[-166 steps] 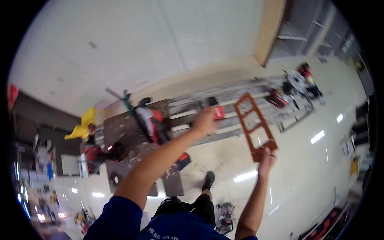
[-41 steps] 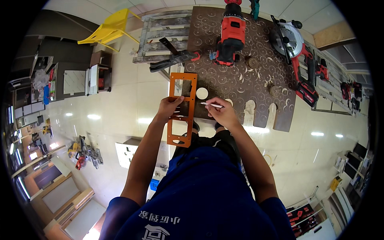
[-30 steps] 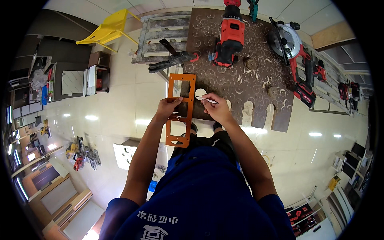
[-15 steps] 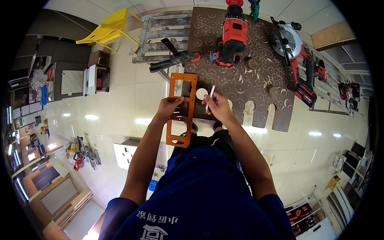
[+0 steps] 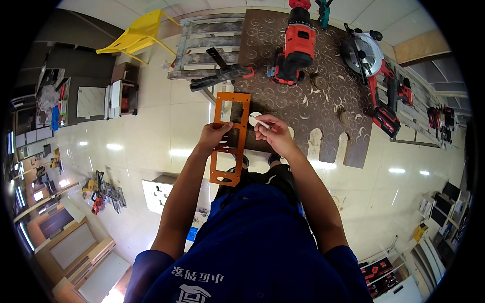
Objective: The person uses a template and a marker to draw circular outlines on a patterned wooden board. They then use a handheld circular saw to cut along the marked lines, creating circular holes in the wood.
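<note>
My left hand (image 5: 215, 136) grips the side of an orange template (image 5: 245, 113) with rectangular cutouts, thumb on its upper face. The template lies over the left edge of a dark brown board (image 5: 303, 113) covered in ring marks, its near end sticking out past the board. In my right hand (image 5: 275, 135) is a slim white pen (image 5: 261, 122), pinched between the fingers. It slants up and left over a pale round disc (image 5: 255, 114) beside the template. Whether the tip touches the disc I cannot tell.
A red cordless drill (image 5: 298, 45) stands on the board. A black clamp (image 5: 222, 76) lies at the board's left edge, and a circular saw (image 5: 366, 55) sits at the right. Rounded slots (image 5: 314, 144) cut into the near edge. A yellow chair (image 5: 139, 34) stands far left.
The pen has tipped from nearly upright to a leftward slant, its end now over the disc. My right hand has turned with it; my left hand keeps its hold on the template.
</note>
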### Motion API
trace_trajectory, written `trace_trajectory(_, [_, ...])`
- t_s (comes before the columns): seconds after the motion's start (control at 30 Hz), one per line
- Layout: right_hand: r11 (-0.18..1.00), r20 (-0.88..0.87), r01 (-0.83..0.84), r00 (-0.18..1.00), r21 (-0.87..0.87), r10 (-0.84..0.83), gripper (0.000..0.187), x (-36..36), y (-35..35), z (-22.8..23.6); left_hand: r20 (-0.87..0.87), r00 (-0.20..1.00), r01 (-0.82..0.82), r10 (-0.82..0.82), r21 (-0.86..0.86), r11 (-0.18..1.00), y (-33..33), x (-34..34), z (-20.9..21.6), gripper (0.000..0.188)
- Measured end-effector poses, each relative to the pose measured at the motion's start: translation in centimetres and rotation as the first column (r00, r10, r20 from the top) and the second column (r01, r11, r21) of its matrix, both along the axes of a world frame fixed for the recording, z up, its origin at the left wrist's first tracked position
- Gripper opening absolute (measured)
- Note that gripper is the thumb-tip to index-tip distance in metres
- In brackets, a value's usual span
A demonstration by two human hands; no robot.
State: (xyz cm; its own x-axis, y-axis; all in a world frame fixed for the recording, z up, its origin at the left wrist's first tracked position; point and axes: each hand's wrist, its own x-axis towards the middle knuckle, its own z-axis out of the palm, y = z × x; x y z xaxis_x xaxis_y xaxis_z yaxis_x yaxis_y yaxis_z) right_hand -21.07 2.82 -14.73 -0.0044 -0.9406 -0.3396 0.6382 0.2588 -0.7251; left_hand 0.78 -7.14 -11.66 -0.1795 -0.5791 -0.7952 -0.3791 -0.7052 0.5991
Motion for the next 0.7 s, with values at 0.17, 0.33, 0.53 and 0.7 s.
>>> trace_trajectory(0.17, [0.998,-0.174,0.052,0.984,0.046,-0.043,0.013,-0.1,-0.1,-0.6,-0.006,1.0,-0.008,0.008,0.011,1.0,0.0,0.2,-0.8,0.051])
trace_trajectory(0.33, [0.977,-0.275,0.209,0.943,0.044,-0.189,0.019,-0.8,1.3,0.2,0.01,1.0,0.028,-0.028,0.002,1.0,-0.2,0.5,-1.6,0.05])
trace_trajectory(0.53, [0.942,-0.375,0.33,0.866,-0.065,-0.33,0.021,-2.8,4.6,0.9,0.036,0.999,0.005,-0.006,0.025,1.0,-0.6,1.9,-1.2,0.048])
trace_trajectory(0.7, [0.955,-0.45,0.296,0.854,0.007,-0.261,0.018,-4.8,7.5,0.8,0.175,0.983,0.076,-0.06,-0.089,0.993,-0.9,2.1,-0.2,0.045])
